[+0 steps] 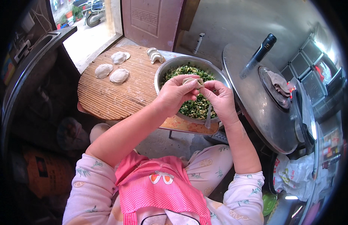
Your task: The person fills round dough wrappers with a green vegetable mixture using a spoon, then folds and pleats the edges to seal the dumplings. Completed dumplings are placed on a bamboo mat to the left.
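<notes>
Over a steel bowl of chopped green filling with yellow bits, both hands meet at one partly folded dumpling. My left hand holds it from the left, thumb across its front. Fingers of my right hand pinch its right end, where some filling shows in a gap. A spoon leans at the bowl's near rim, its handle sticking out. Left of the bowl, a ridged round mat carries several pale dumplings, plus a row of smaller folded dough pieces near its far edge.
A round metal-topped table on the right bears a dark bottle and a stack of dough wrappers on a lid-like disc. A spray bottle stands by the wall. Plastic bags sit lower right. A door stands beside the doorway.
</notes>
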`<act>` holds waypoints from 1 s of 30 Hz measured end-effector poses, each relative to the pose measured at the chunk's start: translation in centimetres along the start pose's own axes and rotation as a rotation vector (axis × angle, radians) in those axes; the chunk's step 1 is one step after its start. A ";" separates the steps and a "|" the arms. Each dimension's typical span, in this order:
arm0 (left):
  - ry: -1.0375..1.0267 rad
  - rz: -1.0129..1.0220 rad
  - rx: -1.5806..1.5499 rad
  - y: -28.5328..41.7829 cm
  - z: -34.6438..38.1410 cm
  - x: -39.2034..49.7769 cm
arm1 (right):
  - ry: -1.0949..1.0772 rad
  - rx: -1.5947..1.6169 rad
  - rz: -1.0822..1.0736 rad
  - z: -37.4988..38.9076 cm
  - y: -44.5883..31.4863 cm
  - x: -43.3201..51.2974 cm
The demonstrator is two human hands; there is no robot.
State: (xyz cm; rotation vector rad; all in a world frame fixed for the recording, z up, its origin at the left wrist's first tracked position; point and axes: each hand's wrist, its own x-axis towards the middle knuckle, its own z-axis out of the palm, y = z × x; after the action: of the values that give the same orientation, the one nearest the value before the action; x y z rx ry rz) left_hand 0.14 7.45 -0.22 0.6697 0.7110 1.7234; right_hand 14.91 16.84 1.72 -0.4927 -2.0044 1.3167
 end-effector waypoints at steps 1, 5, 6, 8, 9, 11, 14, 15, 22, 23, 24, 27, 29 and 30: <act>0.001 0.005 -0.011 -0.1 0.2 -0.1 | 0.021 0.034 -0.003 0.0 0.3 0.0; -0.025 0.019 -0.055 -0.3 0.6 -0.3 | 0.054 0.137 -0.019 0.0 0.8 -0.2; -0.030 0.020 -0.058 -0.3 0.5 -0.3 | 0.051 0.155 -0.023 0.0 0.8 -0.3; -0.023 0.024 -0.056 -0.2 0.6 -0.5 | 0.064 0.169 -0.003 0.1 0.4 -0.3; -0.014 0.024 -0.052 -0.2 0.7 -0.6 | 0.073 0.174 0.007 0.1 0.3 -0.4; -0.006 0.022 -0.050 -0.1 0.9 -0.7 | 0.069 0.195 0.007 0.0 0.3 -0.5; -0.005 0.018 -0.057 -0.3 1.1 -1.0 | 0.058 0.208 0.001 -0.1 0.2 -0.5; -0.008 0.017 -0.060 -0.3 1.2 -1.0 | 0.055 0.209 -0.003 -0.1 0.2 -0.5; -0.028 0.017 -0.071 -0.5 1.3 -1.2 | 0.068 0.055 -0.060 -0.3 0.6 -0.6; -0.026 0.020 -0.084 -0.6 1.3 -1.2 | 0.097 0.012 -0.100 -0.3 0.6 -0.7; -0.021 0.027 -0.096 -0.6 1.3 -1.2 | 0.123 -0.030 -0.141 -0.2 0.6 -0.7; -0.027 0.034 -0.115 -0.7 1.1 -1.2 | 0.149 -0.163 -0.266 -0.4 -0.7 -1.0; -0.028 0.031 -0.114 -0.8 1.0 -1.2 | 0.140 -0.239 -0.324 -0.4 -0.5 -0.9; -0.029 0.025 -0.111 -0.8 1.2 -1.2 | 0.140 -0.280 -0.352 -0.5 -0.5 -0.9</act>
State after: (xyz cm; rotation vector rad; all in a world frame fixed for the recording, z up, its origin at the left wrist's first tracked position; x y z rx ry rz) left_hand 1.81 6.65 -0.19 0.6274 0.5844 1.7595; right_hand 15.91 16.46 1.98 -0.3268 -2.0521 0.7754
